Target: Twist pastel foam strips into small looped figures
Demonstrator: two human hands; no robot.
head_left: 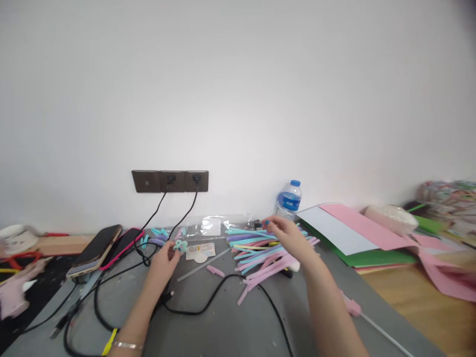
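My left hand [166,262] pinches a small mint-green pipe cleaner flower [181,246] with rounded loops. Over at the right, my right hand [283,233] hangs above the back part of a loose pile of pastel pipe cleaners [256,253]. Its fingers are loosely bent and apart, and no object shows in them. Blue, pink, lilac and pale yellow stems make up the pile. A short pink piece [215,270] and a thin translucent stick [204,265] lie between the hands. Behind my left hand are short bent blue and purple pieces [158,239].
Black cables [208,306] loop across the grey table from wall sockets [170,181]. Two phones [97,248] lie at left, near orange scissors [22,260]. Clear plastic packaging [219,225] and a water bottle [289,199] stand by the wall. Coloured sheets [345,228] and a pink glue gun [351,306] are right.
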